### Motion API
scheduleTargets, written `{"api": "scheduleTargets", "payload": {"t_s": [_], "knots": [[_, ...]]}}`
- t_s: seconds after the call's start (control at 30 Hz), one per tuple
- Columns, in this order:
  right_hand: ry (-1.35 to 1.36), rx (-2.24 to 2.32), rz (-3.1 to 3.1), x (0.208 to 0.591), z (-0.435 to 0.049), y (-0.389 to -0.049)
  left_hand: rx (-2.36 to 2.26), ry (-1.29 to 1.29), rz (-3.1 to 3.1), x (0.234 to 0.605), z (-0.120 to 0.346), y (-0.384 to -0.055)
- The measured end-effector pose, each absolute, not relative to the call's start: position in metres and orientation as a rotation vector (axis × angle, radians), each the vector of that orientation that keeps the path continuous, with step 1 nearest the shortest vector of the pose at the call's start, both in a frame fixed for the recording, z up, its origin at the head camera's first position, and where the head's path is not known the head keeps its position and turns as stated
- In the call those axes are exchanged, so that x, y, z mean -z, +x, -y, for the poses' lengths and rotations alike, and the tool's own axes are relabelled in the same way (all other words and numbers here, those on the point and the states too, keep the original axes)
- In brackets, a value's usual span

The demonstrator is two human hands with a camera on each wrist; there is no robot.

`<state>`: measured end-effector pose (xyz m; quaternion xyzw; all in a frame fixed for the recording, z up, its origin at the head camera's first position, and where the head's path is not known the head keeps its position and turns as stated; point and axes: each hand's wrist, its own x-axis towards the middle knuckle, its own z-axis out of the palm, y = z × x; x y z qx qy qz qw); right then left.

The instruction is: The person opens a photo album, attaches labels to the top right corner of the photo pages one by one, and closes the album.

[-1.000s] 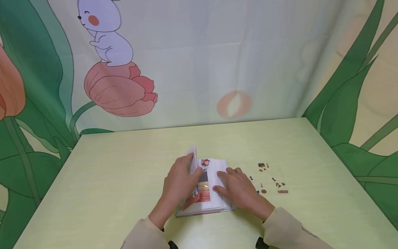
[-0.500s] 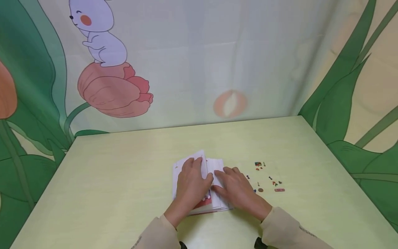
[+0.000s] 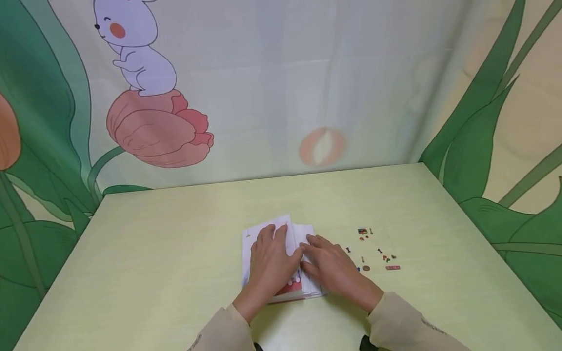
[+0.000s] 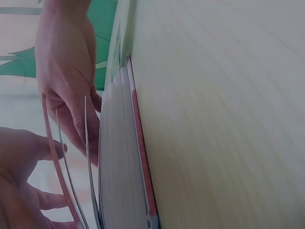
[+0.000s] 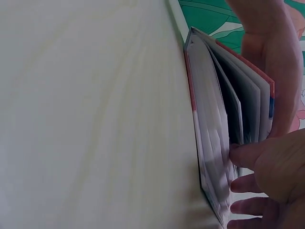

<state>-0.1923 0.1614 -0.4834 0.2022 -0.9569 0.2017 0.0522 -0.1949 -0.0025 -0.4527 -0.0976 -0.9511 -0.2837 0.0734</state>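
Observation:
A thick children's book (image 3: 303, 287) lies partly open on the table. Its pages (image 5: 209, 119) fan apart under a raised red-edged cover (image 4: 56, 152). My left hand (image 3: 272, 261) rests on the cover's white and red printed face with its fingers extended; its thumb reaches past the right edge. Close beside it, my right hand (image 3: 331, 263) touches the white pages at the book's right side. In the right wrist view the right thumb (image 5: 245, 153) rests against the page edges, with the other fingers stretched out beyond.
A clear sheet of small stickers (image 3: 392, 267) lies right of the book. The pale table (image 3: 167, 253) meets a printed cloth (image 3: 246, 122) at its back edge, with more leaf-patterned cloth on both sides.
My left hand has moved right, swinging the upright cover and front pages down over the printed page beneath. The right hand has stayed nearly still on the pages. The head view has shifted slightly.

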Motion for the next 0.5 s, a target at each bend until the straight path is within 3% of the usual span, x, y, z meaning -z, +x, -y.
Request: {"api": "scheduleTargets", "payload": {"t_s": [0.5], "knots": [[0.714,-0.723,2.958,0.476,-0.173,-0.195,0.668,-0.605,3.036,0.449,0.023,-0.192]]}}
